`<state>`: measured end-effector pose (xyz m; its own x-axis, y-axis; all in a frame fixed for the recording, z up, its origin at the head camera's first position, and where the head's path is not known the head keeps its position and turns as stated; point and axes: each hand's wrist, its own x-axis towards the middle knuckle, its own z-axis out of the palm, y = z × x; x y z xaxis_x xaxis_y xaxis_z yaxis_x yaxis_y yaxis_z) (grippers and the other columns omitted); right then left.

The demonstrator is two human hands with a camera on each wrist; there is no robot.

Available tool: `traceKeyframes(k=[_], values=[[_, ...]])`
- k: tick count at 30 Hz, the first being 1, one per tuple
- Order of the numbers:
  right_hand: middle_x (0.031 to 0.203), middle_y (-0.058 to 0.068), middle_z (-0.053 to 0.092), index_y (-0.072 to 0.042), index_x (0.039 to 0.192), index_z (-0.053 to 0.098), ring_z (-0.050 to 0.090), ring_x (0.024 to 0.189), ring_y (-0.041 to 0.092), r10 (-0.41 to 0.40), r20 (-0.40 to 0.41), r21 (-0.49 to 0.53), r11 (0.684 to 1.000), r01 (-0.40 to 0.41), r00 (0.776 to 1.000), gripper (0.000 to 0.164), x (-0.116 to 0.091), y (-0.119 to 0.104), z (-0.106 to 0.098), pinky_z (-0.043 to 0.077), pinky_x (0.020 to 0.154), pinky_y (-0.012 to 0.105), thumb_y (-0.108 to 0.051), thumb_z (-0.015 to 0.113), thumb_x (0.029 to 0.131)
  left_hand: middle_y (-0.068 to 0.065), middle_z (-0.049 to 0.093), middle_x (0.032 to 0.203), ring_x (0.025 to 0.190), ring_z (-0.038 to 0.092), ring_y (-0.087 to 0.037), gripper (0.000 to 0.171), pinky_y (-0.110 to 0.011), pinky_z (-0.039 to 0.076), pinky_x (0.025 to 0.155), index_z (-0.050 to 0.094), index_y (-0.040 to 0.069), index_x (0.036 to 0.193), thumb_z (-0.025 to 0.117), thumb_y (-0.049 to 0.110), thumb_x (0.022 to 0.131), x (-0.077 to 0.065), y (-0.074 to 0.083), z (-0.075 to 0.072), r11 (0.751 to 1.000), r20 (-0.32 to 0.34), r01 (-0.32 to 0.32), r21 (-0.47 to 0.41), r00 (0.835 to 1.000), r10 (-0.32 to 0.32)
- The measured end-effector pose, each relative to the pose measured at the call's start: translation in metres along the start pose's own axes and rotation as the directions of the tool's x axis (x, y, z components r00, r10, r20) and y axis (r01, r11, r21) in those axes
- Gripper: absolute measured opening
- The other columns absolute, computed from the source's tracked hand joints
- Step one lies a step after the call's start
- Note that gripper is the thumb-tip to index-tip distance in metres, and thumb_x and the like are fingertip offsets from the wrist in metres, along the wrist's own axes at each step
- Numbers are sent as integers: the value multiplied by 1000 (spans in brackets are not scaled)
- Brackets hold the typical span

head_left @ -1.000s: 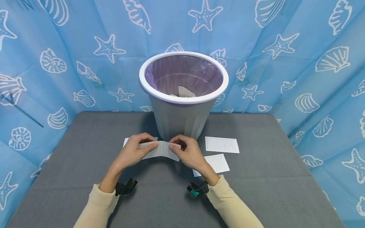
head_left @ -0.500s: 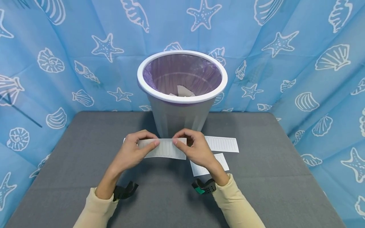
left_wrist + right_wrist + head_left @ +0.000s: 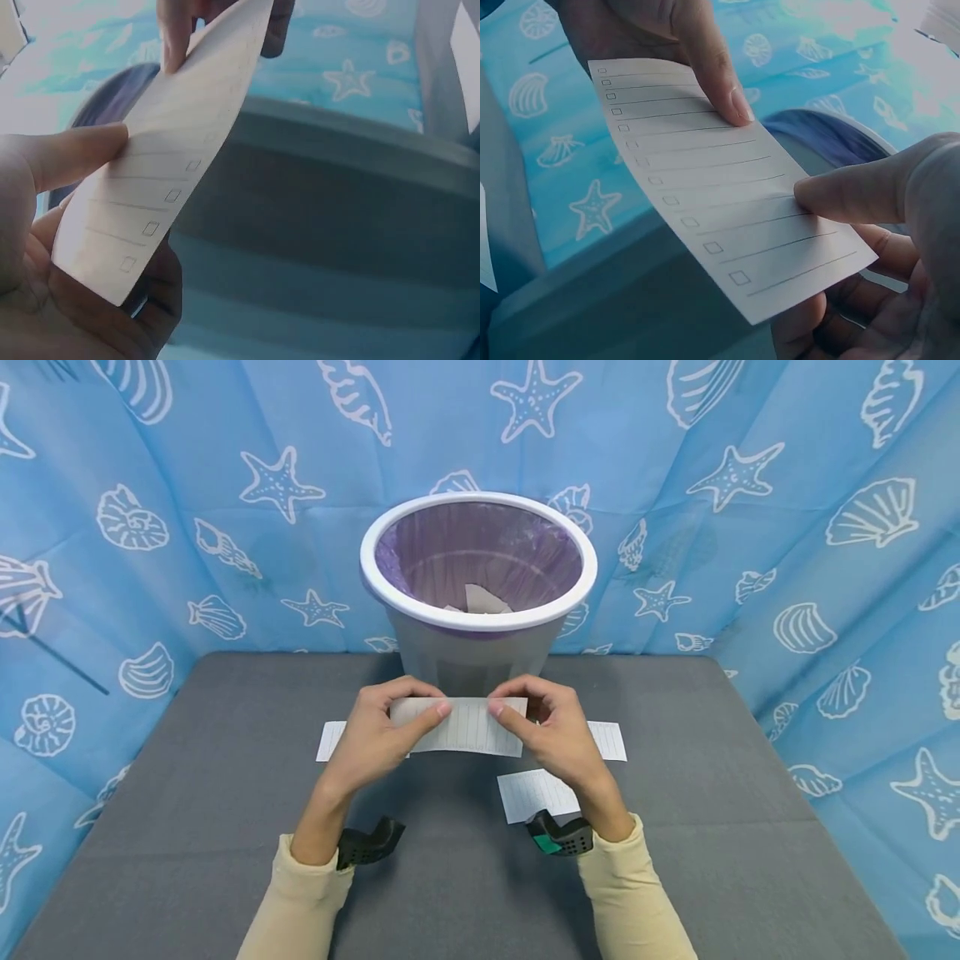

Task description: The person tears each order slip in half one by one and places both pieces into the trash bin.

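Note:
A white checklist sheet, printed with ruled lines and small boxes, is held up in front of the bin. My left hand pinches its upper edge left of the middle, thumb on the near face and fingers behind. Just to the right, my right hand pinches the same edge in the same way. Both wrist views show the sheet whole and slightly bowed, with the thumbs pressed on its lined side. The grey bin with a white rim stands right behind the hands, its purple liner holding pale paper pieces.
More lined sheets lie on the grey table: one sheet partly behind the left hand, another sheet behind the right hand, and a third sheet below the right wrist. A blue shell-patterned curtain hangs behind the table.
The sheet, bent in the middle a second ago, is now nearly flat. Both hands have lifted it up toward the bin and shifted right, uncovering more of the left sheet on the table.

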<state>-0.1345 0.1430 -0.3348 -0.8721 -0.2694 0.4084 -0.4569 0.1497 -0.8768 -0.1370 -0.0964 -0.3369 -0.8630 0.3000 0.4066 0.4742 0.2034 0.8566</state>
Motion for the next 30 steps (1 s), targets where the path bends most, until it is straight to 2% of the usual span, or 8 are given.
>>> traceKeyframes(k=[5,11,20,30], values=[[94,9,67,-1,102,73,52,71,25,14,-39,-2,1000,-15,999,9,-1,1,-6,41,61,28,-4,70,94,-3,71,96,80,63,-20,10,-36,53,66,76,7,103,72,13,95,2,0,11,999,-29,-21,-26,999,20],[96,10,68,-1,104,73,59,79,24,3,-60,-1,1000,-3,998,12,-2,0,-7,47,68,29,-4,72,92,-5,71,94,75,65,-20,10,-34,53,63,75,5,102,72,12,95,2,-2,18,999,-72,-37,-38,997,34],[98,9,70,-1,105,74,62,92,24,-32,-35,21,999,33,999,14,-2,-2,-3,51,78,31,-1,73,91,-2,70,96,79,63,-19,8,-35,53,64,75,7,102,71,12,96,0,-1,22,997,-48,-58,-46,997,56],[95,5,71,-6,99,76,62,91,23,-19,-50,-29,999,18,999,9,-3,-2,-2,49,81,35,-6,75,90,1,70,97,88,63,-17,8,-36,52,72,76,8,102,72,12,95,1,-1,28,996,-47,-85,-13,995,85]])
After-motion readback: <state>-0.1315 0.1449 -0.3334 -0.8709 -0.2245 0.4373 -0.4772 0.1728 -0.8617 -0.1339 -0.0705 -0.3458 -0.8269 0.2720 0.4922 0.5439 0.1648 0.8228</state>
